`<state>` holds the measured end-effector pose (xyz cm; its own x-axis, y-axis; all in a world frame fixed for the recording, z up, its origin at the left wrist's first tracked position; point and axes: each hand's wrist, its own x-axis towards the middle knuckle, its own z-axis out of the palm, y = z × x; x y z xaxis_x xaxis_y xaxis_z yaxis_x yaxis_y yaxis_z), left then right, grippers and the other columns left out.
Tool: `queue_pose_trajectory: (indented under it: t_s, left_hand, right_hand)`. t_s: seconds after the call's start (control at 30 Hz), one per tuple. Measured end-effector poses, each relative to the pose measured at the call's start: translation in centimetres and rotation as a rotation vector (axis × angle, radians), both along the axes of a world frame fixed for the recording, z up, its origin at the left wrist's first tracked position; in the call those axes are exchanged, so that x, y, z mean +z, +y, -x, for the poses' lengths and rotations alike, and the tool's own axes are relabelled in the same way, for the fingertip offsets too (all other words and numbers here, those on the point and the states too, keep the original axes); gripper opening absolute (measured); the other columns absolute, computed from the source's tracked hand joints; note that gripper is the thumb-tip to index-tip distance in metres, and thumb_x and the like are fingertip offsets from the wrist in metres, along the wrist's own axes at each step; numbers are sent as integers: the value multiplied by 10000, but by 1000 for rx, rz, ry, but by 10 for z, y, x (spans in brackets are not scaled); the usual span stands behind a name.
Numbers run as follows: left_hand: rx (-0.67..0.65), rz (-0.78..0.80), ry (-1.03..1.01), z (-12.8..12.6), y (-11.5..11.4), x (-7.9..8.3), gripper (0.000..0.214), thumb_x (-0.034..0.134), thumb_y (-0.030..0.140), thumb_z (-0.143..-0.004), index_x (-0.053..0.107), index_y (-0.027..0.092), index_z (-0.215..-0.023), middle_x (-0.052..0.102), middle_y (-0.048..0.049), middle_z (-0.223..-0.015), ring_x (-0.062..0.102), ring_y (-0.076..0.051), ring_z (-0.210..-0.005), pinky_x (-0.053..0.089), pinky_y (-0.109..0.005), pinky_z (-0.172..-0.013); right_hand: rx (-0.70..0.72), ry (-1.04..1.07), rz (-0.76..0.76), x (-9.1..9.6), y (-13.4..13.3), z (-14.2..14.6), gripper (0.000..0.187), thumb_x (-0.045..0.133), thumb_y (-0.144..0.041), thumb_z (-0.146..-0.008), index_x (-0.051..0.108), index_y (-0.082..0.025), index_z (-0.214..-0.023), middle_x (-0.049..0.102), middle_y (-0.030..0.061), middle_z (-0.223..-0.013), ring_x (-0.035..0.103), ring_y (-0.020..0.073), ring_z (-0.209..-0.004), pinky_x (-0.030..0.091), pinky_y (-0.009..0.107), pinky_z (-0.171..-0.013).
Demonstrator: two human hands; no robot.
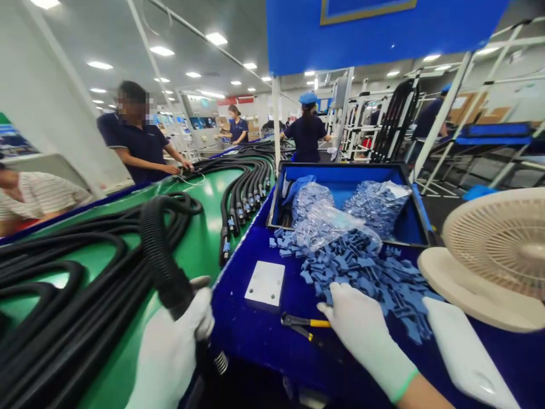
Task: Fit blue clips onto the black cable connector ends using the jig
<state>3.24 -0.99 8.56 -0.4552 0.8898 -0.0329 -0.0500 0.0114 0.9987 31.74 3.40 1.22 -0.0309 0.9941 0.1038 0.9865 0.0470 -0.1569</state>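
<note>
My left hand, in a white glove, is wrapped round the cuff of a black corrugated hose in the lower left. A metal-ringed end shows below that hand. My right hand, also gloved, is at the near edge of a pile of small blue plastic clips. Its thumb and forefinger are slightly apart, and I see no clip between them. The other fingertips are hidden. Just left of that hand lie pincers with yellow and black handles. A white block with holes rests beyond them.
More black hoses cover the green conveyor at left. A blue bin with bagged clips stands behind the pile. At right are a beige fan and a white elongated object. Several people work farther back.
</note>
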Motion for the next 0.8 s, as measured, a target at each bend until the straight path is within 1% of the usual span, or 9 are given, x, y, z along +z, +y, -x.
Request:
queue_pose_trajectory:
  t_s: [0.13,0.23,0.3,0.33,0.47,0.57,0.63,0.73,0.8]
  left_hand:
    - [-187,-208,-1,-6,52,12,328,735,337,-875,622,151,-1121,390,92,-537,337,-74,-465,327,-223,-464]
    - [-259,-287,0,-13,92,9,296,732,313,-857,625,145,-1075,391,90,-542,334,-69,-452,332,-229,-464]
    - [-288,-288,26,-18,110,2,302,732,319,-849,629,145,-1073,400,88,-543,343,-70,-450,338,-228,-466]
    - [-300,-277,40,-21,116,-2,306,732,322,-846,631,144,-1073,402,88,-541,344,-71,-449,340,-227,-466]
    - [-311,-231,86,-26,123,-17,317,714,346,-846,639,141,-1075,398,92,-535,336,-78,-449,343,-232,-470]
    - [-276,-193,135,-27,122,-23,356,722,387,-824,651,144,-1075,418,87,-542,358,-90,-451,352,-243,-478]
    - [-231,-172,178,-29,121,-26,379,741,408,-795,665,148,-1059,471,71,-553,405,-108,-466,375,-256,-501]
    - [-177,-157,240,-33,120,-28,371,750,426,-775,686,156,-1021,590,28,-617,501,-144,-536,423,-277,-577]
    - [-182,-150,266,-33,120,-27,363,744,424,-779,688,160,-1023,615,23,-634,523,-153,-552,432,-280,-596]
  right_hand:
    - [15,-61,-9,-23,23,-6,117,536,-186,-911,649,-188,-943,735,84,-861,745,254,-770,465,306,-647]
    - [-45,63,-70,-32,24,-12,265,531,-237,-902,688,-201,-1111,783,96,-916,760,278,-776,522,350,-687]
    - [-50,200,-89,-32,24,-19,400,514,-267,-911,668,-226,-1277,801,79,-893,765,280,-762,556,370,-715]
    - [-23,290,-94,-31,24,-23,420,499,-280,-921,667,-242,-1304,806,70,-900,768,274,-782,573,371,-744]
    - [155,689,-90,-33,27,-32,340,515,-360,-931,751,-272,-1159,788,46,-1104,748,241,-1009,585,349,-935]
    - [171,889,11,-32,27,-32,443,615,-380,-866,703,-239,-1276,774,65,-1131,742,240,-962,606,362,-905]
    - [194,990,122,-23,25,-30,455,619,-390,-874,700,-220,-1288,759,80,-1166,733,238,-938,614,360,-857]
    - [324,976,264,3,22,-18,349,617,-396,-909,741,-235,-1193,716,67,-1204,697,201,-864,579,326,-792]
    - [446,872,248,24,25,-4,273,608,-342,-925,739,-248,-1146,696,44,-1151,662,182,-866,526,315,-821]
